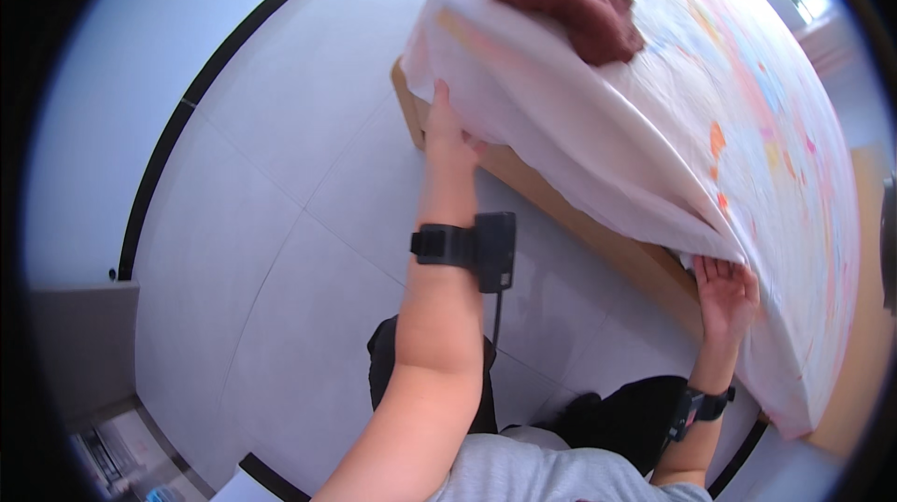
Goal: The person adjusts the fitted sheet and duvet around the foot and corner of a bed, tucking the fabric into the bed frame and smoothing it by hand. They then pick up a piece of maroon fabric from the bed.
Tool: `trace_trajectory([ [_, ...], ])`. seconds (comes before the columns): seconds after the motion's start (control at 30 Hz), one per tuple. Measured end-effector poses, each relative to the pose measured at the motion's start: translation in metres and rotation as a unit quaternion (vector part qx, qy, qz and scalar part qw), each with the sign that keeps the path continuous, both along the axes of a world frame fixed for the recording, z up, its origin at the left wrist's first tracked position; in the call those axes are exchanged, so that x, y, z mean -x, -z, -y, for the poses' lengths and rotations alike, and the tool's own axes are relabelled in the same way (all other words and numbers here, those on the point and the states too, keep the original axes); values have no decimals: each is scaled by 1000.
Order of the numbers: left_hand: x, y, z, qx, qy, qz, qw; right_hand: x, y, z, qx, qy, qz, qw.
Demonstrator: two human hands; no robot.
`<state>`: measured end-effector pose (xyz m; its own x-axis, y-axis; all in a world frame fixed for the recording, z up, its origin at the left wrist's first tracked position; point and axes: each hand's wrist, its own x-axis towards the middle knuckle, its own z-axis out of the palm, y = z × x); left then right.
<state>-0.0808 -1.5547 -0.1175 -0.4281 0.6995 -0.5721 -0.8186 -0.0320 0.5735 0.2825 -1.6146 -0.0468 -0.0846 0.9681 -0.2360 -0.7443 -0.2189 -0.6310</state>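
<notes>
A white bed sheet [560, 145] with multicoloured, paint-like marks covers a bed and hangs over its side in loose folds. My left hand [448, 127] is at the hem near the bed's far-left corner, thumb against the cloth; its fingers are partly hidden and blurred. Farther right along the same side, my right hand [725, 295] has its palm turned up and its fingertips beneath the hem. Whether either hand grips the cloth is unclear. Below the hem shows the wooden bed frame [574, 211]. A crumpled maroon cloth [567, 5] lies on top of the sheet.
Pale floor tiles [301, 173] border the bed, with a black baseboard [161, 159] along the wall. A grey piece of furniture [84, 348] stands at the left. Each forearm wears a strapped black device [495, 253]; a cable runs from the left one.
</notes>
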Motion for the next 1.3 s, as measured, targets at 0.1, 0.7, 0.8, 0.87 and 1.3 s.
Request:
trace_trajectory([
  [0.1,12,12,-10,46,110,-61,991,-9,-1,-1,-34,-33,27,998],
  [0.7,-2,3,12,87,186,-158,966,-18,11,3,-49,69,189,978],
  [0.8,17,5,13,110,278,-184,936,-22,16,-2,-108,49,202,972],
  [0.87,18,12,9,15,210,-67,975,-26,22,-2,-112,75,231,964],
  [1.3,2,13,-15,-172,40,-64,982,-45,31,-3,-60,100,550,827],
])
